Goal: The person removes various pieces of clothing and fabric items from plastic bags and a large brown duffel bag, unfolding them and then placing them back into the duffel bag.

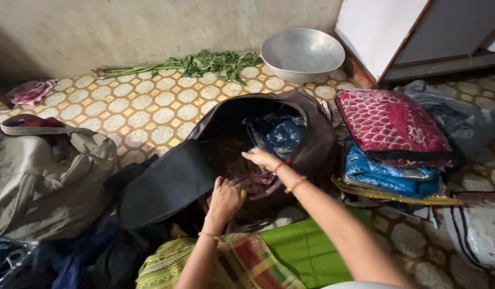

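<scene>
A dark brown bag (317, 144) lies open on the tiled floor, its black flap (167, 184) folded out to the left. Inside it I see a blue packed cloth (279, 134) and a dark reddish cloth (231, 158). My left hand (225, 199) is curled over the bag's near rim, gripping the edge. My right hand (262, 158) reaches into the opening, fingers flat on the cloth inside, next to the blue packet.
A stack of packed cloths, red (389, 126) over blue (387, 174), sits right of the bag. A grey bag (44, 176) lies at left. A metal basin (302, 52) and green leafy stalks (204, 64) rest by the wall. Green and checked cloth (306, 251) covers my lap.
</scene>
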